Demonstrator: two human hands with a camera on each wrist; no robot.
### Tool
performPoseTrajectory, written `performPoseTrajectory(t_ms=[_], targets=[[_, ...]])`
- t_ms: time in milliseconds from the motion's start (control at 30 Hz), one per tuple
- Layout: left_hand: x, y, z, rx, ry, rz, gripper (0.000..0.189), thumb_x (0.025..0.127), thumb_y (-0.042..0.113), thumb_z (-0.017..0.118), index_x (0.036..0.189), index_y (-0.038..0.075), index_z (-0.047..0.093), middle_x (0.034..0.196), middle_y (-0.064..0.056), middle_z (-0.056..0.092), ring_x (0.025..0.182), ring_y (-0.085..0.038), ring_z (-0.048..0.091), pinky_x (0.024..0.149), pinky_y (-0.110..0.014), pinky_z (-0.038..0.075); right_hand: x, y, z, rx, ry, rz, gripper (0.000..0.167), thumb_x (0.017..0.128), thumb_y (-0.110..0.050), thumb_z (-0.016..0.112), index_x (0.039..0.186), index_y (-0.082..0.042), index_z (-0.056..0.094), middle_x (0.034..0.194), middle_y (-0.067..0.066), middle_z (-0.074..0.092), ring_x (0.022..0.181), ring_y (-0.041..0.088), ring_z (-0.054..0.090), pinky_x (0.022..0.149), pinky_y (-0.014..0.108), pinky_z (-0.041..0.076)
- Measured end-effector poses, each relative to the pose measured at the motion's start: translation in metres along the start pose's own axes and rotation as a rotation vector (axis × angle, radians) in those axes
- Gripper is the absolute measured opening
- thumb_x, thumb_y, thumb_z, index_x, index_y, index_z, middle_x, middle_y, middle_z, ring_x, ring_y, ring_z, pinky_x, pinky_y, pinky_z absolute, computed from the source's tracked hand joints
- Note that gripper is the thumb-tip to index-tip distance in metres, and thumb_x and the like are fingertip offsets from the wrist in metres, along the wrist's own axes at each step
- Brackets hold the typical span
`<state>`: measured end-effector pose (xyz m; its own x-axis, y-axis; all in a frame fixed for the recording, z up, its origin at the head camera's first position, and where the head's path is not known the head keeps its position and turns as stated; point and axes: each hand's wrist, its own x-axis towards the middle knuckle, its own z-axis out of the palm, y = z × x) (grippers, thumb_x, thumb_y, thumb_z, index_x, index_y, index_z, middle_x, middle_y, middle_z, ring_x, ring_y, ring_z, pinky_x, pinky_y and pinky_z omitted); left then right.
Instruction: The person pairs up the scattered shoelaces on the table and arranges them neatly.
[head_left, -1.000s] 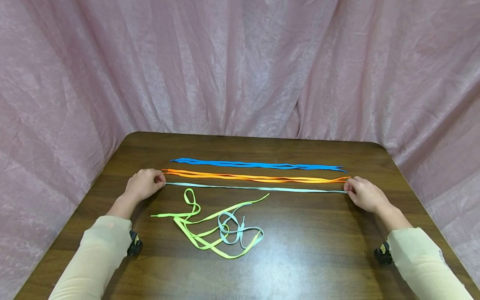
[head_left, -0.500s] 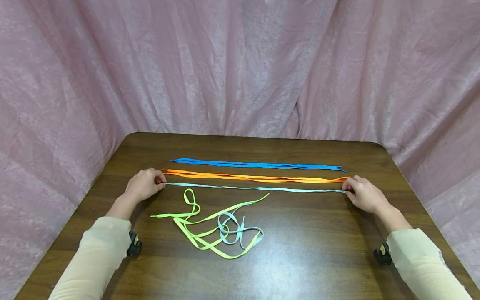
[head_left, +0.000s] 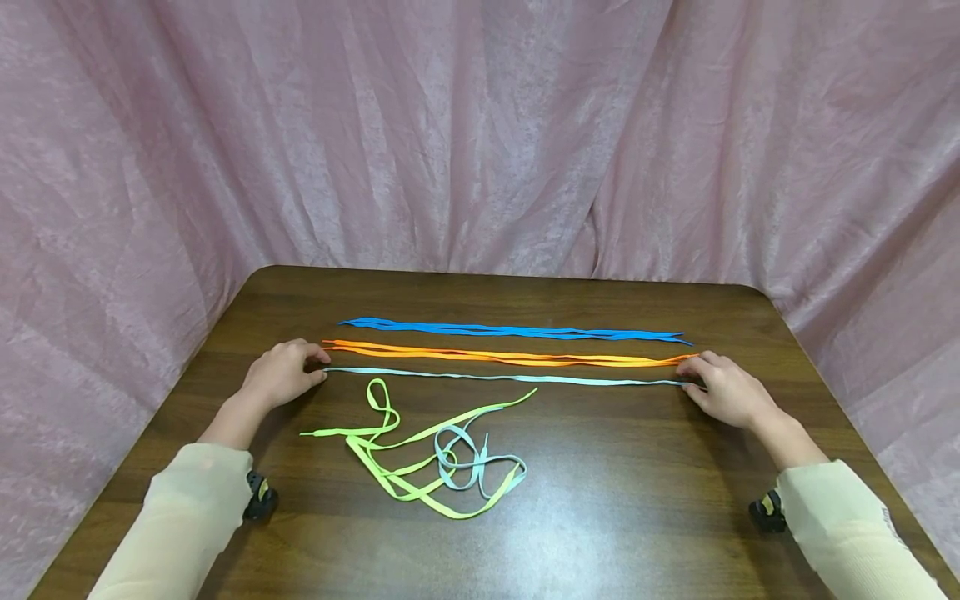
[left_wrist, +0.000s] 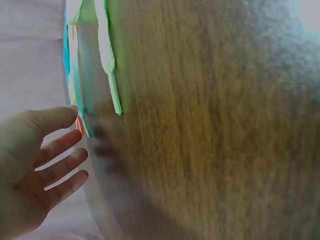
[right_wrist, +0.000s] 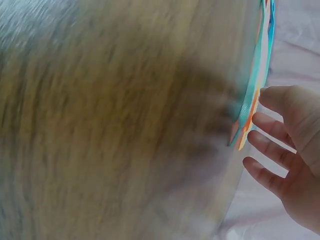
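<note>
A pale blue shoelace point(head_left: 480, 377) lies nearly straight across the table, between my two hands in the head view. At its left end is my left hand point(head_left: 281, 375), thumb and fingers spread apart. The left wrist view shows the lace's tip point(left_wrist: 86, 127) loose by those fingers. My right hand point(head_left: 727, 390) hovers at the other end with its fingers parted; the tip point(right_wrist: 235, 136) there hangs free of them in the right wrist view. Just beyond lie orange shoelaces point(head_left: 510, 358), laid out lengthwise, whose right ends are close to my right fingers.
Farther back, blue shoelaces point(head_left: 517, 332) stretch parallel to the others. Nearer me, a yellow-green shoelace point(head_left: 378, 471) lies loosely tangled with another pale blue shoelace point(head_left: 480, 461). The brown wooden table point(head_left: 637, 517) ends at a pink curtain point(head_left: 480, 142).
Both hands have let go of the pale blue shoelace's ends and their fingers have spread. The left hand has drawn back slightly to the left. The laces have barely moved.
</note>
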<state>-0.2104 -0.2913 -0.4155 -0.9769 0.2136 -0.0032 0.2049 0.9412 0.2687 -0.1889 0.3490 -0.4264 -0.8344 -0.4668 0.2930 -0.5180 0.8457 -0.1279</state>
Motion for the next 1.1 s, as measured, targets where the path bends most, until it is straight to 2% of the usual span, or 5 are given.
performPoseTrajectory(t_ms=[267,400,667,867,1100], targets=[[-0.008,0.007,-0.004,-0.001,0.022,0.033,0.025,0.082,0.021,0.066,0.105,0.012,0.066,0.110,-0.011,0.061,0.099,-0.039,0.058,0.071,-0.056,0.045,0.013,-0.020,-0.002,0.001,-0.020,-0.002,0.024,0.076,-0.007,0.070,0.099,-0.006,0.064,0.095,0.008,0.061,0.086,0.030,0.060,0.071,0.046,0.048],[-0.013,0.014,-0.006,0.004,0.053,0.052,0.025,0.082,0.021,0.066,0.106,0.013,0.066,0.110,-0.009,0.061,0.101,-0.037,0.058,0.075,-0.056,0.044,0.021,-0.031,-0.001,-0.002,0.004,-0.038,0.025,0.075,-0.008,0.071,0.099,-0.006,0.064,0.095,0.007,0.061,0.085,0.028,0.060,0.069,0.044,0.048],[-0.020,0.035,-0.010,0.000,0.088,0.103,0.026,0.081,0.022,0.068,0.106,0.013,0.066,0.108,-0.008,0.061,0.096,-0.035,0.060,0.070,-0.054,0.047,0.038,-0.055,0.007,0.013,0.009,-0.090,0.026,0.078,-0.014,0.070,0.102,-0.011,0.063,0.100,0.005,0.060,0.086,0.025,0.059,0.062,0.039,0.048],[-0.024,0.051,-0.009,0.012,0.117,0.170,0.027,0.079,0.021,0.071,0.104,0.013,0.067,0.111,-0.010,0.061,0.099,-0.036,0.059,0.070,-0.053,0.048,0.051,-0.079,0.015,0.063,-0.020,-0.171,0.025,0.080,-0.015,0.069,0.104,-0.012,0.064,0.100,0.001,0.060,0.088,0.021,0.060,0.070,0.037,0.049],[-0.030,0.072,-0.005,0.024,0.141,0.268,0.028,0.075,0.019,0.074,0.102,0.012,0.067,0.104,-0.005,0.062,0.094,-0.027,0.061,0.067,-0.045,0.050,0.064,-0.108,0.029,0.058,-0.042,-0.281,0.027,0.079,-0.015,0.070,0.104,-0.012,0.063,0.097,0.000,0.059,0.086,0.019,0.058,0.074,0.037,0.048]])
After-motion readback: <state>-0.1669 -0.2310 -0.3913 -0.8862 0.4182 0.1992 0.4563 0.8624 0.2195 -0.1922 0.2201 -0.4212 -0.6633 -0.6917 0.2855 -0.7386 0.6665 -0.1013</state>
